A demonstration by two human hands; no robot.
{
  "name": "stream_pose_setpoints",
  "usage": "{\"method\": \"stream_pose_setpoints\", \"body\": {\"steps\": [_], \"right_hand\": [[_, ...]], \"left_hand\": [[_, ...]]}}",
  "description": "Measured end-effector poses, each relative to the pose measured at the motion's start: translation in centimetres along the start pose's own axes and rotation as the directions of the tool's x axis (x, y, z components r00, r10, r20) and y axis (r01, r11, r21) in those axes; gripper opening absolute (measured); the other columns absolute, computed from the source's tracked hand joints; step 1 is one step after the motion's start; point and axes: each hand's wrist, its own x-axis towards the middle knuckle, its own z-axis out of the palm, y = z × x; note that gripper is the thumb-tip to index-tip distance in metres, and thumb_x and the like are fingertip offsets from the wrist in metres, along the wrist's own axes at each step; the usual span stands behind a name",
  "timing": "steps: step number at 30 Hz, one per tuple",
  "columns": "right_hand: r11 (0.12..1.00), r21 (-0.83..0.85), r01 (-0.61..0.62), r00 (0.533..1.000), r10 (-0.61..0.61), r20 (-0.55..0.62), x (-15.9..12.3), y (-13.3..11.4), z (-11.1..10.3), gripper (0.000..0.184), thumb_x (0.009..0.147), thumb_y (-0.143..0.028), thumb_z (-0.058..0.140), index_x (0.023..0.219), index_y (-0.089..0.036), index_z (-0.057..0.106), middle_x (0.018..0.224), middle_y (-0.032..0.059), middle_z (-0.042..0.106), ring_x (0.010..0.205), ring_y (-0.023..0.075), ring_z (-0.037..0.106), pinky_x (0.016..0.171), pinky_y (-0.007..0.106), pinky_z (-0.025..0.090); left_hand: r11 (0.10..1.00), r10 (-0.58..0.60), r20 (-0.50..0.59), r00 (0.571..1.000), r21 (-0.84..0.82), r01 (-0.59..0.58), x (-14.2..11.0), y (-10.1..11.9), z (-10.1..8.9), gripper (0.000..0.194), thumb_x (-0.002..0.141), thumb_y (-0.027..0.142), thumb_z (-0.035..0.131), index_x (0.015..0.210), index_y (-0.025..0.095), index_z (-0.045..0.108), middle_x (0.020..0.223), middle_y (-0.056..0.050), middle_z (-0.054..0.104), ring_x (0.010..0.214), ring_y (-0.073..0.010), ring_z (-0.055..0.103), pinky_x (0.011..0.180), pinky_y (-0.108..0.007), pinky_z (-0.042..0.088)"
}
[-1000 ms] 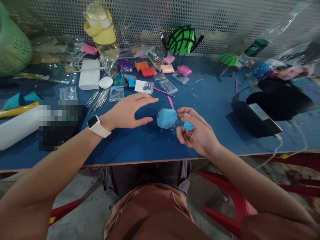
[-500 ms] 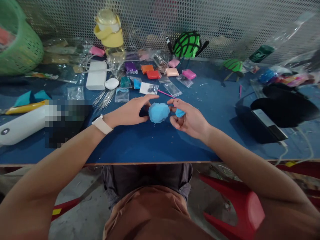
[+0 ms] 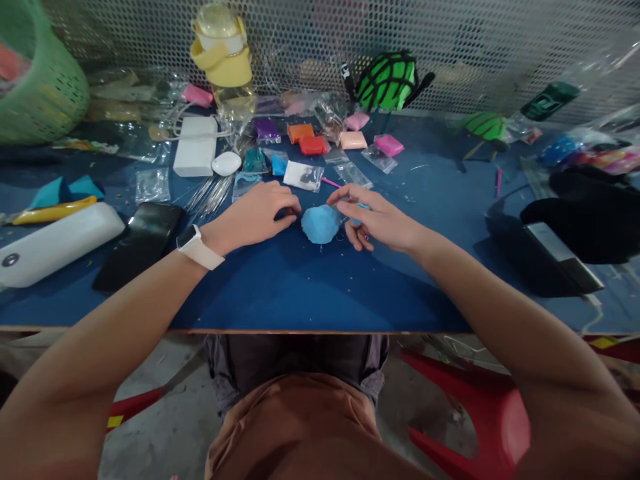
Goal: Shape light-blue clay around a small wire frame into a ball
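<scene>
A rounded lump of light-blue modelling clay (image 3: pixel 321 224) rests on the blue table between my hands. Just left of it, my left hand (image 3: pixel 263 212) has loosely bent fingers, with a gap between thumb and fingertips and nothing in them. My right hand (image 3: pixel 377 219) is on the other side, its index finger reaching over towards the lump's upper right edge. Under its curled fingers it keeps a smaller piece of blue clay (image 3: pixel 360 212), partly hidden. Whether the index fingertip touches the lump I cannot tell.
Behind lie clay packets such as a red one (image 3: pixel 313 145), a pink stick (image 3: pixel 331 182) and thin wires (image 3: pixel 214 197). A phone (image 3: pixel 140 243) and white device (image 3: pixel 63 243) lie left; a black-and-white box (image 3: pixel 565 257) is right. Two green turtle-like figures (image 3: pixel 387 81) stand behind.
My left hand has drawn slightly left off the lump, its fingers curling. My right index finger has moved over the lump's edge. The whole view has shifted a little.
</scene>
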Motion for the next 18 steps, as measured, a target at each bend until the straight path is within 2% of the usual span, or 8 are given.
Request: {"method": "stream_pose_setpoints", "body": {"steps": [3, 6, 9, 13, 18], "right_hand": [[0.989, -0.128, 0.072, 0.997, -0.075, -0.020, -0.6, 0.4, -0.6, 0.026, 0.121, -0.050, 0.074, 0.123, -0.024, 0.072, 0.086, -0.0005, 0.071, 0.040, 0.0108, 0.064, 0.030, 0.022, 0.045], [0.980, -0.184, 0.082, 0.996, -0.088, -0.028, -1.0, 0.9, -0.9, 0.031, 0.122, -0.054, 0.072, 0.132, -0.026, 0.067, 0.085, -0.0023, 0.073, 0.039, 0.0095, 0.062, 0.032, 0.022, 0.048], [0.987, -0.132, 0.093, 0.993, -0.102, -0.066, -1.0, 1.6, -0.7, 0.036, 0.119, -0.058, 0.075, 0.130, -0.027, 0.063, 0.083, -0.0047, 0.071, 0.038, 0.0093, 0.061, 0.031, 0.021, 0.044], [0.995, -0.033, 0.099, 0.986, -0.103, -0.129, -0.8, 2.2, 0.0, 0.038, 0.114, -0.059, 0.081, 0.126, -0.027, 0.065, 0.081, -0.0051, 0.069, 0.039, 0.0111, 0.063, 0.029, 0.022, 0.042], [0.997, 0.024, 0.076, 0.986, -0.071, -0.153, -0.7, 2.3, 0.2, 0.040, 0.111, -0.062, 0.082, 0.125, -0.027, 0.068, 0.063, -0.0093, 0.061, 0.038, 0.0130, 0.060, 0.029, 0.020, 0.038]], "left_hand": [[0.999, -0.026, 0.028, 0.999, 0.047, 0.024, 0.0, 0.0, 0.1, 0.028, 0.114, 0.034, 0.063, 0.118, 0.019, 0.087, 0.118, -0.015, 0.088, 0.117, -0.0373, 0.079, 0.110, -0.059, 0.059], [0.998, -0.057, 0.032, 0.998, 0.041, 0.056, -0.1, 0.5, 0.1, 0.034, 0.115, 0.036, 0.063, 0.131, 0.018, 0.087, 0.127, -0.017, 0.087, 0.123, -0.0385, 0.077, 0.117, -0.062, 0.055], [0.997, -0.081, 0.014, 0.997, 0.020, 0.081, -0.2, 0.9, 0.3, 0.038, 0.116, 0.040, 0.065, 0.140, 0.018, 0.086, 0.133, -0.017, 0.084, 0.129, -0.0393, 0.073, 0.122, -0.065, 0.051], [0.997, -0.078, -0.038, 0.996, 0.016, 0.078, -0.3, 1.3, 0.8, 0.030, 0.113, 0.040, 0.072, 0.132, 0.022, 0.089, 0.129, -0.014, 0.084, 0.126, -0.0388, 0.068, 0.114, -0.062, 0.050], [0.994, -0.092, -0.121, 0.988, 0.043, 0.098, 0.0, 2.3, 1.8, 0.027, 0.109, 0.040, 0.080, 0.126, 0.021, 0.089, 0.122, -0.015, 0.084, 0.123, -0.0420, 0.066, 0.108, -0.063, 0.048]]}}
